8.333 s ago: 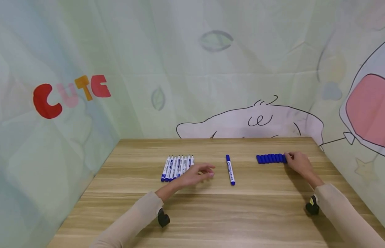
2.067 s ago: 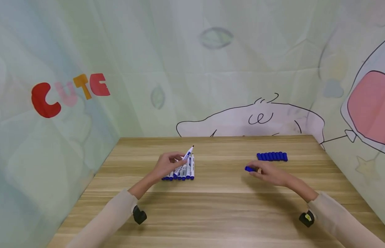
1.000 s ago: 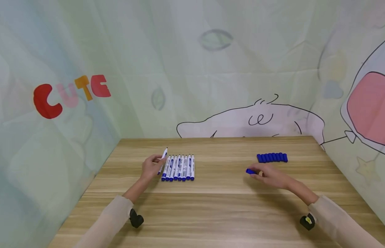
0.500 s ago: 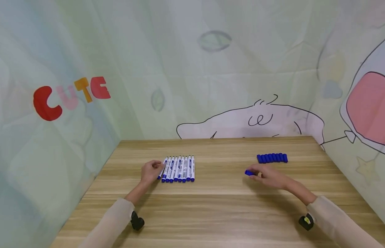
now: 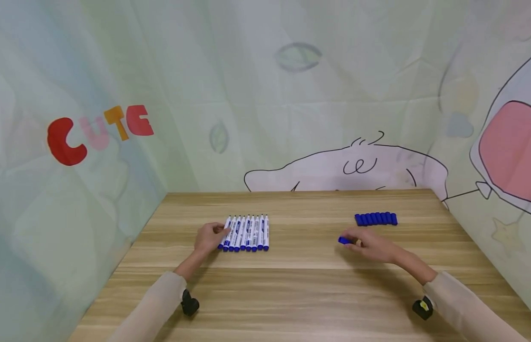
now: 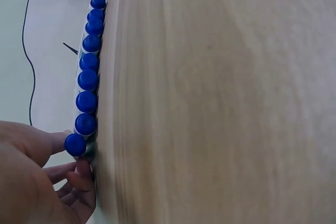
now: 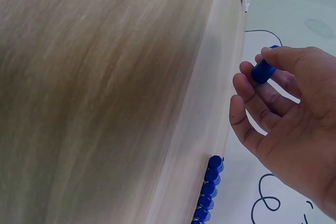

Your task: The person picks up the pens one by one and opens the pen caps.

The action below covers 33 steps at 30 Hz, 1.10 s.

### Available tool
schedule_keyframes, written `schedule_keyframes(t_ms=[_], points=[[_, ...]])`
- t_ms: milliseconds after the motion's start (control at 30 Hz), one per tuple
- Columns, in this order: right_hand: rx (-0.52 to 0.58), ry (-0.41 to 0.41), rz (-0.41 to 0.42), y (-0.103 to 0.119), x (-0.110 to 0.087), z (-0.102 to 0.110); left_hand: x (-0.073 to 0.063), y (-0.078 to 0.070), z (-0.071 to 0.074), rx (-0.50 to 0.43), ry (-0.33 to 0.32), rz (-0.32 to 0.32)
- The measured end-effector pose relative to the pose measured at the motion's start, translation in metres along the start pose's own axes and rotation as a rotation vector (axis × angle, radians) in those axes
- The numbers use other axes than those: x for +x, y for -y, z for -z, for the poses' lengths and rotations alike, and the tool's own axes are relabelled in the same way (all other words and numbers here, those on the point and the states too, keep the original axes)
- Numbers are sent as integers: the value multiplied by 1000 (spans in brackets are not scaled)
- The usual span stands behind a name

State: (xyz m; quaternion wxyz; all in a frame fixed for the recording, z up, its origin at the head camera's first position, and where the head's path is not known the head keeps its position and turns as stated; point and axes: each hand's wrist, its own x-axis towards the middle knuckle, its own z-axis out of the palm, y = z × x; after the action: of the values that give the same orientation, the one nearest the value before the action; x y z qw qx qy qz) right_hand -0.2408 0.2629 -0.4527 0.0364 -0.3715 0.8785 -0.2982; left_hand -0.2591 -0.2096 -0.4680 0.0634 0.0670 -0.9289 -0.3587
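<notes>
Uncapped white markers (image 5: 248,232) with blue ends lie side by side in a row, tips pointing to the far side of the table. At the row's left end my left hand (image 5: 208,237) pinches the outermost marker (image 6: 75,145) between thumb and fingers, against its neighbour. My right hand (image 5: 372,244) holds a blue marker cap (image 5: 344,240) just above the table, pinched between thumb and fingertips, as the right wrist view also shows. Behind that hand lies a row of several blue caps (image 5: 375,219), side by side.
The wooden table (image 5: 291,304) ends at a fabric backdrop (image 5: 231,109) with printed drawings behind and at the sides. A stretch of bare wood lies between the markers and the caps. Small black cameras (image 5: 422,308) sit on both wrists.
The capped marker between the hands has been uncapped. My left hand has carried the marker left and lowered it beside the row's left end. My right hand has stayed about still with the cap lately.
</notes>
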Motion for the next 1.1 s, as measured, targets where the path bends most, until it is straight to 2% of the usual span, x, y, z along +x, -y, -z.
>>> schedule_keyframes(t_ms=[400,633,767,933,1100], points=[[-7,-8,18,-2,-1,-1,0,-2,1,70,27,-18],[-11,-40,56,-3,-2,-2,-1,-7,5,115,52,-20],[6,-34,45,-3,-2,-1,0,-7,7,144,59,-26],[32,-21,38,-3,-3,1,2,-11,10,166,12,-43],[33,-19,26,-3,-4,4,1,-27,13,190,-31,-134]])
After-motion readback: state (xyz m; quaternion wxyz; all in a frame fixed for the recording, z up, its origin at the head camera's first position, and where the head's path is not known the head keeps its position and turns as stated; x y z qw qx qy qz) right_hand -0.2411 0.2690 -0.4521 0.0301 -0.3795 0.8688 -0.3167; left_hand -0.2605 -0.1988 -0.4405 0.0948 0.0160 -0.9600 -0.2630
